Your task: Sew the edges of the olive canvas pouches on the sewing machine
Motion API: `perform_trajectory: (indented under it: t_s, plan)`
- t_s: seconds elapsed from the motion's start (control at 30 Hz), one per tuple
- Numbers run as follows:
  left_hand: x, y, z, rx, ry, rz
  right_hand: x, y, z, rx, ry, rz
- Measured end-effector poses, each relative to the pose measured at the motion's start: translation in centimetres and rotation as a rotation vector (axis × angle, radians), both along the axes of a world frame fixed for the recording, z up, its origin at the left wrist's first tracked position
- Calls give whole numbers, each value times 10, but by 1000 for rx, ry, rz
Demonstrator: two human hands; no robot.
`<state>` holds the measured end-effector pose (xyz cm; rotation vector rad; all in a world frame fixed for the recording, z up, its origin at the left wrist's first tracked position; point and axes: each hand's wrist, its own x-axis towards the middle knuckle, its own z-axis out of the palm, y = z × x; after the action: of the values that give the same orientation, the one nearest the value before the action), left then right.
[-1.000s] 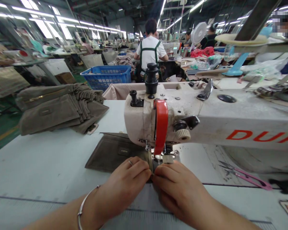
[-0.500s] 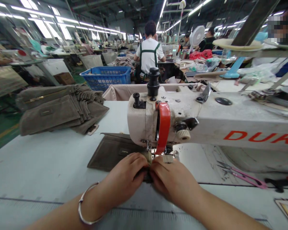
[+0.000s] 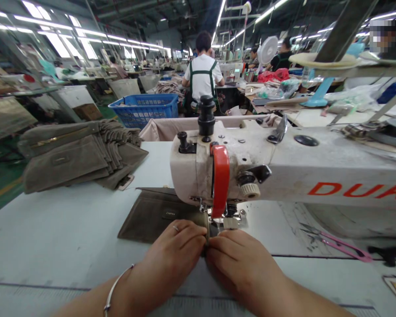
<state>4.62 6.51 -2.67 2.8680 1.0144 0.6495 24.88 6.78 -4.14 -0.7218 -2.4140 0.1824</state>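
Observation:
A dark olive fabric panel (image 3: 148,218) with a small label lies on the table, its right edge under the needle area of the white sewing machine (image 3: 198,171). My left hand (image 3: 180,251) is closed on the panel's near right edge, fingers bent down over it. Close beside it, my right hand (image 3: 239,257) pinches the same edge, just in front of the presser foot. Both sets of fingertips nearly meet, and the fabric between them is mostly hidden. A red guard (image 3: 220,180) hangs in front of the needle.
A pile of similar olive fabric pieces (image 3: 69,158) lies at the left. Pink-handled thread snips (image 3: 345,246) rest at the right. Behind the machine are a blue plastic basket (image 3: 148,108) and a person in a white shirt (image 3: 203,72). A printed ruler (image 3: 36,290) runs along the front.
Both hands have shifted slightly nearer to me, still on the fabric edge, and more of the presser foot area shows. The whole view has moved a little.

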Motion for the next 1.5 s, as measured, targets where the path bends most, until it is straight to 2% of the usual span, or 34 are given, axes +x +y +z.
perform_trajectory:
  t_s: [0.1, 0.3, 0.6, 0.8, 0.93, 1.1, 1.27, 1.5]
  plan:
    - [-2, -1, 0, 36, 103, -20, 2, -4, 3, -30, 10, 3]
    - [0, -1, 6, 80, 112, -47, 0, -6, 5, -47, -5, -1]
    - [-5, 1, 7, 14, -1, -86, 4, -8, 10, -63, -54, 27]
    - [-5, -2, 5, -93, 5, -20, 6, -8, 10, -62, -78, 48]
    - [0, 1, 10, -82, 18, -70, 7, -8, 11, -70, -85, 57]
    - [1, 5, 9, -88, -52, -44, 7, -8, 13, -81, -61, 65]
    - [1, 4, 7, -102, -3, -60, 8, -9, 15, -120, -53, 68]
    - [1, 6, 11, -173, -94, -47, 21, -6, 20, -291, 12, 48]
